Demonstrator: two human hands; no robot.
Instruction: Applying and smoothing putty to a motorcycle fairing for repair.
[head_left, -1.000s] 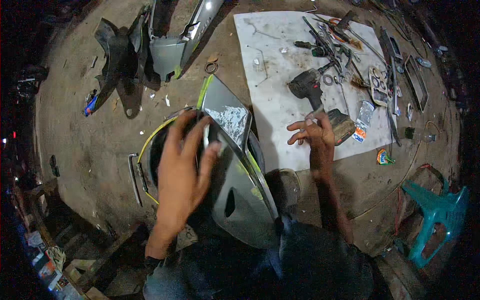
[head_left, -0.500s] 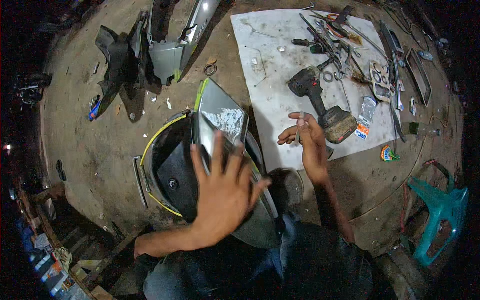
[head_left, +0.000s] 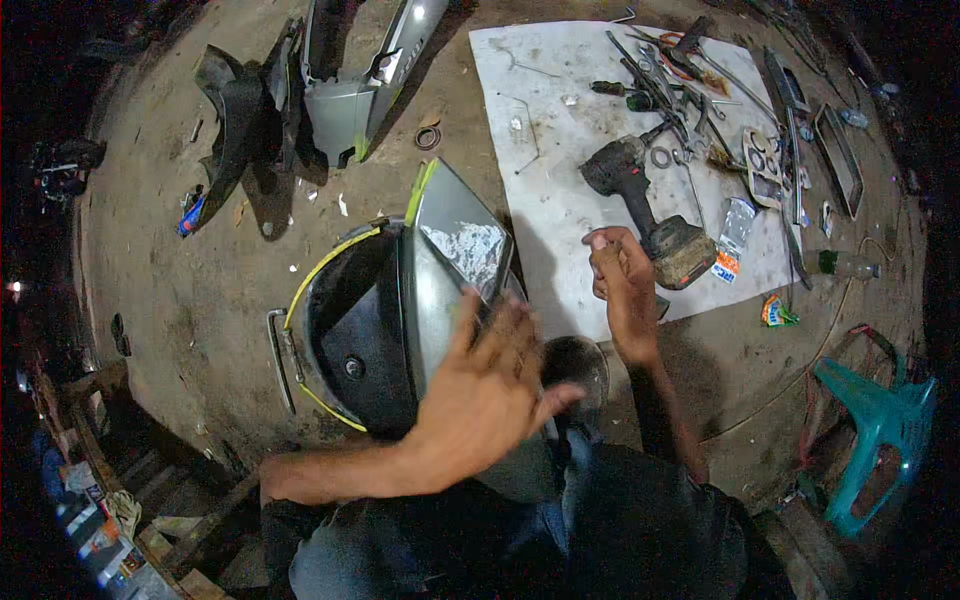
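A silver-grey vehicle body panel (head_left: 437, 270) with a yellow-green edge lies across my lap, a patch of ragged whitish residue (head_left: 470, 250) near its far end. Over its near part my left hand (head_left: 485, 375) is spread open, fingers blurred by motion; whether the palm presses on it I cannot tell. Beneath and left of the panel sits a rounded black part (head_left: 360, 340) with a yellow rim and a metal handle (head_left: 280, 360). To the right, my right hand (head_left: 627, 285) is raised with fingers curled in a pinch. What it holds is mostly hidden.
A black cordless impact wrench (head_left: 645, 205) lies on a white sheet (head_left: 545, 110) beside a heap of hand tools (head_left: 670, 85). Grey and black body panels (head_left: 340, 110) lie far left. A teal plastic part (head_left: 870, 440) stands at right, near a glass bottle (head_left: 845, 264).
My left hand has slid to the right and slightly nearer over the panel. My right hand's fingers have curled closer; the small pale stick seen between them earlier no longer shows clearly.
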